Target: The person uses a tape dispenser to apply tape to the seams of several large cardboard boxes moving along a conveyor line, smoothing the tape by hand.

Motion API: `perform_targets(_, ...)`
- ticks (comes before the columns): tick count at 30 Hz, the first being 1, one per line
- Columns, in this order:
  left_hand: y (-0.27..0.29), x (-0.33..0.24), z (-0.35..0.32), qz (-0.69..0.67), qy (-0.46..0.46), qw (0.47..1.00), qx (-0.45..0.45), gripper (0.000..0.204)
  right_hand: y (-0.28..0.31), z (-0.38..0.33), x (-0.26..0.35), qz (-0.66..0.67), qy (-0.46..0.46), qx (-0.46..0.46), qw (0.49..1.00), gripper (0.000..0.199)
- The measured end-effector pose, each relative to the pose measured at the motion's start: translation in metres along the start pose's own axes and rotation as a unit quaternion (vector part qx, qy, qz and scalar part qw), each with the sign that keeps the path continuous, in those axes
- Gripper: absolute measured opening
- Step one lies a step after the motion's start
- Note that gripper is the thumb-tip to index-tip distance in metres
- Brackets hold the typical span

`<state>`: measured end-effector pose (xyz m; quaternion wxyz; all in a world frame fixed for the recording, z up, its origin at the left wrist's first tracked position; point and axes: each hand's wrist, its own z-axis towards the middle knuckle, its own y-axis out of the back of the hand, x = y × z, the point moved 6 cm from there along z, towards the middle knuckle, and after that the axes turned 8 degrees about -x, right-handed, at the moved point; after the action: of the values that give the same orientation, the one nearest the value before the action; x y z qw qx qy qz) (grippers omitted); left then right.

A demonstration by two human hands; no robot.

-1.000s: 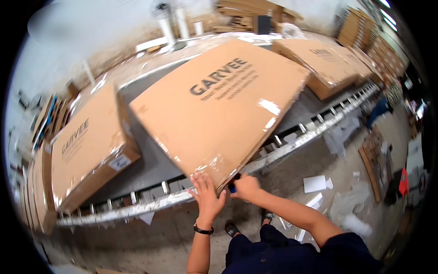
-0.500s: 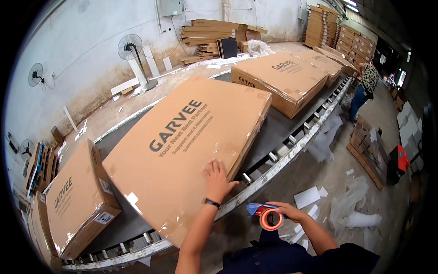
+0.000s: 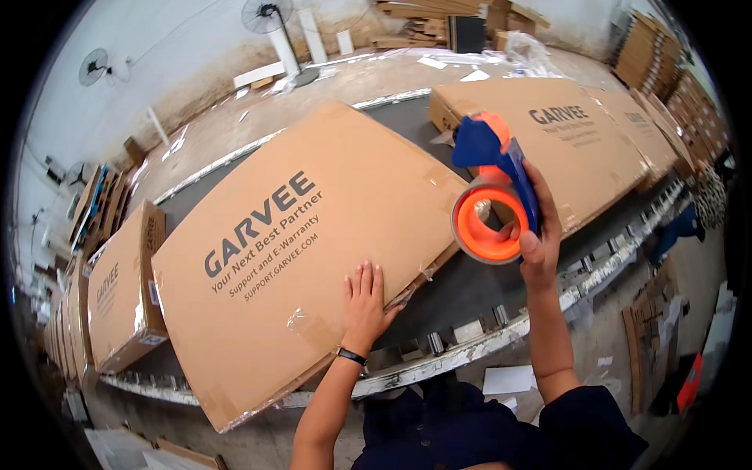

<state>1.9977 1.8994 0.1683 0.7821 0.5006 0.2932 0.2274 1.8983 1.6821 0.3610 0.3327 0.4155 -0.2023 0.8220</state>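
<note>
A large flat brown cardboard box (image 3: pixel 298 243) with dark printed lettering lies across the conveyor in front of me. My left hand (image 3: pixel 365 301) rests flat on its near right edge, fingers together, beside a taped corner. My right hand (image 3: pixel 534 227) is raised above the belt to the right of that box, gripping a blue tape dispenser (image 3: pixel 492 184) with an orange roll core. The dispenser hangs in the air over the gap between this box and another flat box (image 3: pixel 572 141) farther right.
A smaller box (image 3: pixel 117 294) stands on the belt at the left. The conveyor's metal roller rail (image 3: pixel 470 348) runs along the near edge. More flat boxes lie at the far right, cardboard stacks (image 3: pixel 666 55) at the back, fans (image 3: pixel 262 16) by the wall, paper scraps on the floor.
My right hand has lifted the tape dispenser from low near my body up over the belt. My view has swung, and the big box now lies more to the left.
</note>
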Motion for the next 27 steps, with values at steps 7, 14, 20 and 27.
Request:
perform_targets(7, -0.005, -0.013, -0.004, 0.031, 0.005, 1.000, -0.004, 0.072, 0.055, -0.046, -0.078, 0.094, -0.074, -0.188, 0.975, 0.092)
perform_targets(14, -0.012, -0.021, -0.017, -0.005, 0.004, 0.995, -0.097, 0.053, 0.044, 0.008, 0.011, 0.160, 0.133, -0.171, 0.963, 0.101)
perform_targets(20, -0.008, -0.022, -0.020, -0.007, 0.000, 0.993, -0.119, 0.048, -0.044, -0.038, -0.092, -0.356, -0.026, 0.270, 0.894, 0.067)
perform_targets(27, -0.010, -0.020, -0.013, -0.035, 0.017, 0.989, -0.141, 0.049, -0.085, -0.035, -0.137, -0.420, -0.053, 0.410, 0.808, 0.057)
